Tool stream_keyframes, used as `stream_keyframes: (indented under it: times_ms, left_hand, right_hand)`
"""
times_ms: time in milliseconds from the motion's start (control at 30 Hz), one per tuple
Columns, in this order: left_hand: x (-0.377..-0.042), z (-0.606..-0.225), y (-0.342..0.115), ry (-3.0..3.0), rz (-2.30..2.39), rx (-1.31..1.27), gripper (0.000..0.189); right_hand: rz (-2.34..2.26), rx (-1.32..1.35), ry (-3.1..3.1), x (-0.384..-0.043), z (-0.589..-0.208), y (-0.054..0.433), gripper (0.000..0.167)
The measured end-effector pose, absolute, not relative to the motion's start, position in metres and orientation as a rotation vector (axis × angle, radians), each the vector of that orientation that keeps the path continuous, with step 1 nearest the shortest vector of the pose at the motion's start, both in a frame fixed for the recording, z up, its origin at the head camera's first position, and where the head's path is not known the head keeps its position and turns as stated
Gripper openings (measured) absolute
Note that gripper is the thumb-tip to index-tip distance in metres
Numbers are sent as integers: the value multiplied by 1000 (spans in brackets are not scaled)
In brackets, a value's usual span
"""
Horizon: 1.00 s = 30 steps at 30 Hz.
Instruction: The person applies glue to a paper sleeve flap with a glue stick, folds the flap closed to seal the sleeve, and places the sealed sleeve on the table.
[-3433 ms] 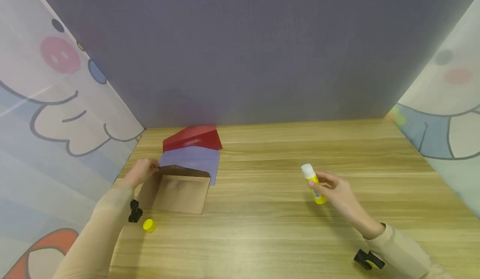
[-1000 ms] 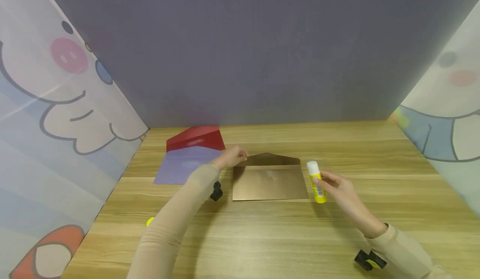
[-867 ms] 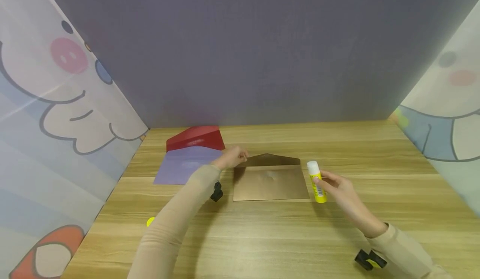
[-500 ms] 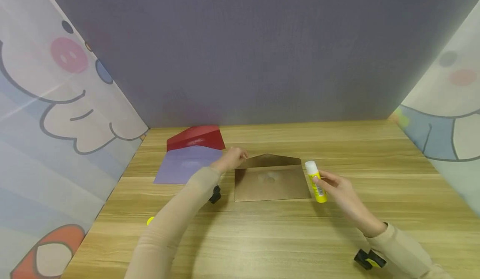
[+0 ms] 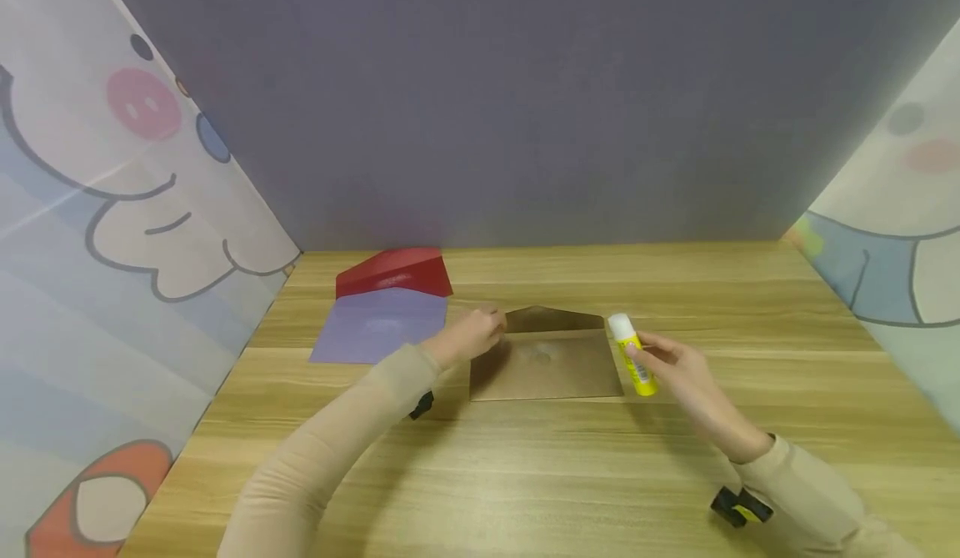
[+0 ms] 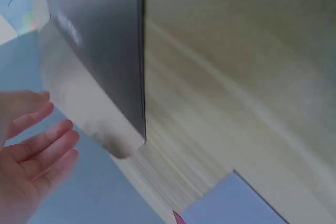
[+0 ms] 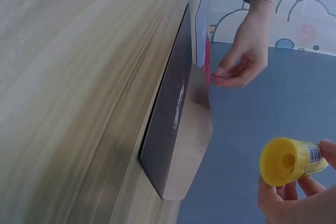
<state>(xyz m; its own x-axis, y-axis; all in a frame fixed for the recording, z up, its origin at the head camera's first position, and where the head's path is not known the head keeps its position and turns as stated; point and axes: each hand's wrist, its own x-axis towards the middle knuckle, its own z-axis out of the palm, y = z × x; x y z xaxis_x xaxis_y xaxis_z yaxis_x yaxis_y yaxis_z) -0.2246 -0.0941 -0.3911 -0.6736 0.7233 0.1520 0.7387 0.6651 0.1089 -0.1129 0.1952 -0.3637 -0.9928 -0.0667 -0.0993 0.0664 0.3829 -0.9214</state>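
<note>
A bronze-brown envelope [image 5: 547, 379] lies on the table with its flap [image 5: 551, 319] raised at the far side. My left hand [image 5: 468, 337] hovers by the flap's left corner. In the left wrist view its fingers [image 6: 47, 153] are loosely bent, apart from the flap, and hold nothing. To the right of the envelope, my right hand [image 5: 684, 379] grips a yellow glue stick [image 5: 636, 368] between thumb and fingers, its white end up and leaning left. The right wrist view shows the hollow yellow base of the glue stick [image 7: 278, 161].
A purple envelope [image 5: 378, 329] lies at the left, and a red envelope [image 5: 401, 274] lies behind it against the grey back panel [image 5: 525, 124]. Cartoon-printed sheets [image 5: 97, 233] flank the wooden table [image 5: 555, 475]. Black wrist devices [image 5: 741, 508] hang beneath both sleeves.
The brown envelope came from the left pile to the middle with my left hand. That hand has since come off the flap. The yellow cap is now out of sight; the glue stick rose slightly.
</note>
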Motion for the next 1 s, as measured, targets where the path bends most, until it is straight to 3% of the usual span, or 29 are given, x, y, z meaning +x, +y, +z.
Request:
stream_keyframes:
  times_ms: [667, 1000]
  left_hand:
    - [-209, -417, -94, -2801, 239, -1186, 53]
    - [-213, -421, -95, -2885, 235, -1142, 67]
  right_hand:
    - [-1595, -64, 2641, -127, -359, 194, 53]
    - [-1498, -79, 2698, -140, -356, 192, 47]
